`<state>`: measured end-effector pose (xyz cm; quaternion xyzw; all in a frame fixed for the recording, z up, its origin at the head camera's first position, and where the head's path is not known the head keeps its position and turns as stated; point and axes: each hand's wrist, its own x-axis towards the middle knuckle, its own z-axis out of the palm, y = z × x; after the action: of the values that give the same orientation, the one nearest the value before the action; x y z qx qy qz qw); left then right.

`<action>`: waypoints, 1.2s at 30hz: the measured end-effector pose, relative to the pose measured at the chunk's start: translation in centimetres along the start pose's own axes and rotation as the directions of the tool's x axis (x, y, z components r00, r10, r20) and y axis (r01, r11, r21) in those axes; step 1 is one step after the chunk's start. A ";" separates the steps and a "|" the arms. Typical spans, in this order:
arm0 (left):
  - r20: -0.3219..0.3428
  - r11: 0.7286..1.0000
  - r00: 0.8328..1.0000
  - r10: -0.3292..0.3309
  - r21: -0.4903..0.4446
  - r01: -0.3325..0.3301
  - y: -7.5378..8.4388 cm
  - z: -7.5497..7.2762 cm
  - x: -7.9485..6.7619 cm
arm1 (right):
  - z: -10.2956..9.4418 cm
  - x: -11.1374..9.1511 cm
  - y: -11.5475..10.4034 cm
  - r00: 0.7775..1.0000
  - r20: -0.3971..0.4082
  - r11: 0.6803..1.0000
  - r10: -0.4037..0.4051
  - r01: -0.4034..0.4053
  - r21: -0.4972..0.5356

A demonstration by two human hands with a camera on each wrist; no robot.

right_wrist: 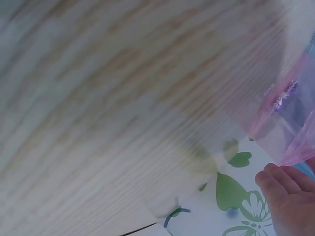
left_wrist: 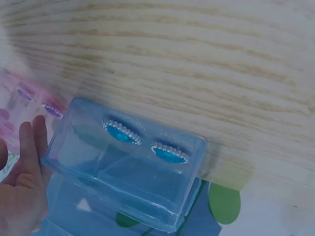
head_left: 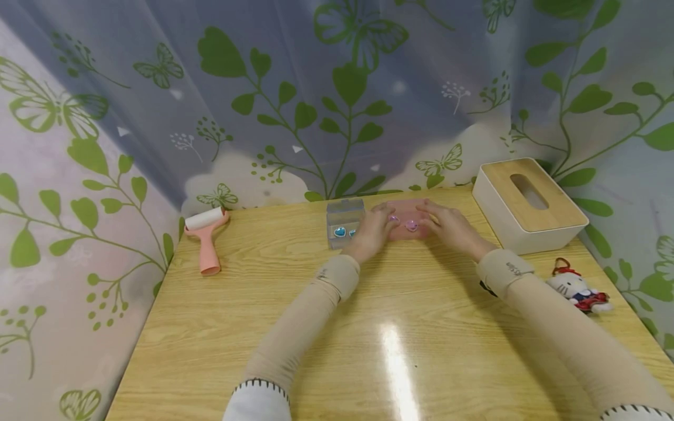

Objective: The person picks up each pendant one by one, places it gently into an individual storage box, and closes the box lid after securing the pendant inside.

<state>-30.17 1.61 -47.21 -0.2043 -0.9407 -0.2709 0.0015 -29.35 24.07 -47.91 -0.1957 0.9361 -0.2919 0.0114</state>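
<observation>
A translucent pink box (head_left: 408, 206) with purple gems (head_left: 411, 225) edged in silvery beads stands near the back of the table. My left hand (head_left: 372, 231) is at its left side, between it and a translucent bluish box (head_left: 333, 217). Two blue gems (left_wrist: 120, 133) with beaded rims show on that bluish box in the left wrist view. On the pink box's right side is my right hand (head_left: 454, 229), its fingertips at the edge. Fingers on both hands look fairly straight; how firmly they touch the pink box is hard to tell.
A white tissue box (head_left: 526, 228) with a wooden top stands at the back right, with a plush cat keychain (head_left: 576, 289) in front of it. A pink lint roller (head_left: 207, 240) lies at the left. Patterned curtain (head_left: 295, 117) hangs right behind the wooden table (head_left: 326, 362).
</observation>
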 end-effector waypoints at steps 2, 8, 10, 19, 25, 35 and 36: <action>-0.011 1.000 1.000 -0.001 0.000 0.001 0.0 0.1 0.0 | 0.0 0.0 0.0 1.000 -0.007 1.000 -0.006 0.006 -0.011; -0.049 1.000 0.999 0.002 0.005 -0.001 0.1 0.2 0.0 | -0.1 0.0 -0.1 0.999 -0.040 1.000 -0.024 0.023 -0.021; -0.062 1.000 0.998 0.007 0.011 -0.006 0.2 0.2 0.0 | -0.2 0.0 -0.1 0.998 -0.049 0.999 -0.033 0.031 -0.032; -0.079 0.998 0.997 -0.003 -0.058 -0.002 0.4 0.0 -0.1 | -0.4 0.2 -0.3 0.994 -0.077 0.994 -0.081 0.076 -0.073; -0.042 0.993 0.997 -0.060 -0.102 0.056 0.7 -0.1 -0.6 | 0.0 0.1 -0.1 0.999 -0.029 0.999 -0.038 0.039 0.033; -0.074 0.931 0.982 -0.175 -0.336 0.141 -0.2 -5.3 -1.3 | -2.2 0.2 -1.7 0.995 -0.072 0.971 0.069 -0.050 0.235; -0.074 0.924 0.981 -0.180 -0.355 0.143 -0.7 -6.0 -1.4 | -2.4 0.3 -2.1 0.994 -0.076 0.964 0.079 -0.057 0.259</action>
<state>-29.82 -2.50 -42.62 -0.1085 -0.8901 -0.4426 -0.0077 -29.24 23.67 -44.73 -0.1475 0.8963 -0.4181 0.0066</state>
